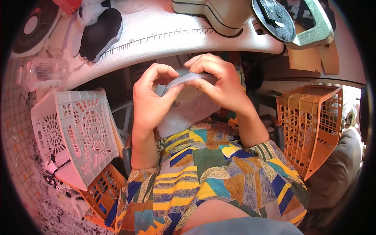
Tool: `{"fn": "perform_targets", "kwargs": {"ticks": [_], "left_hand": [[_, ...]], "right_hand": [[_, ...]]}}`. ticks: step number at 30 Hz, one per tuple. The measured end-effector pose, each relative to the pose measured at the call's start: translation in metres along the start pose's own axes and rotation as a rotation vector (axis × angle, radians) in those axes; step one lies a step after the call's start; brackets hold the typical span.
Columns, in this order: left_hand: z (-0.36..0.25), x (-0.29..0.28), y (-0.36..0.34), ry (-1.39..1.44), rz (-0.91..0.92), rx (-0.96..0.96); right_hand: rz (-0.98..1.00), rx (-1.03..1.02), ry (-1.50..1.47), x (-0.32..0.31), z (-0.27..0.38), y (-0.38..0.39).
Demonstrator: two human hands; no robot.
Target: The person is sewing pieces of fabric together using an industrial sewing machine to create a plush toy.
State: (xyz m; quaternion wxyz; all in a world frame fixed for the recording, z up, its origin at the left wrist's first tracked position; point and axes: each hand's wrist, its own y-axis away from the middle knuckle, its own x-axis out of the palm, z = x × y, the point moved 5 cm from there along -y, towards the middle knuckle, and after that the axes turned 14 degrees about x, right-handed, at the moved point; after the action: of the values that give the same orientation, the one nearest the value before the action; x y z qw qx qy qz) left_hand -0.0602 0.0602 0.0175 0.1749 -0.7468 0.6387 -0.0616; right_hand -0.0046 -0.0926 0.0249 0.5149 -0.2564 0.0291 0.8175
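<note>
We hold the workpiece, a thin grey-white pad (181, 80), in front of the bench edge and above our lap, w/ the pad bowed btwn both hands. Our L hand (156, 92) has thumb and fingers curved round in a near-closed ring, tips pinching the pad's L end. Our R hand (213, 76) has its thumb below and fingers bent over the top, tips closed on the R portion; exact fingertip contact is partly hidden. Below the hands we note white sheet mat'l (184, 119) and our multicoloured patterned garment (219, 168). On the bench (156, 41), w/ a printed scale along its surface, we locate a black pad w/ pale edge (101, 33) at upper L, and a beige machine body (223, 17) w/ dark handwheel (274, 19) at upper R. A clear plastic container (45, 74) and white crate (88, 127) stand L; an orange crate (305, 121) stands R, tilted in view
</note>
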Motion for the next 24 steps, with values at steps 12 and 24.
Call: {"fn": "perform_targets", "kwargs": {"ticks": [12,24], "left_hand": [[0.117,0.004,0.054,-0.767,0.216,0.040],[0.054,-0.007,0.035,-0.652,-0.113,0.253]], "right_hand": [[0.153,0.454,-0.255,0.029,-0.137,0.027],[0.091,0.794,-0.688,-0.004,-0.121,0.035]]}}
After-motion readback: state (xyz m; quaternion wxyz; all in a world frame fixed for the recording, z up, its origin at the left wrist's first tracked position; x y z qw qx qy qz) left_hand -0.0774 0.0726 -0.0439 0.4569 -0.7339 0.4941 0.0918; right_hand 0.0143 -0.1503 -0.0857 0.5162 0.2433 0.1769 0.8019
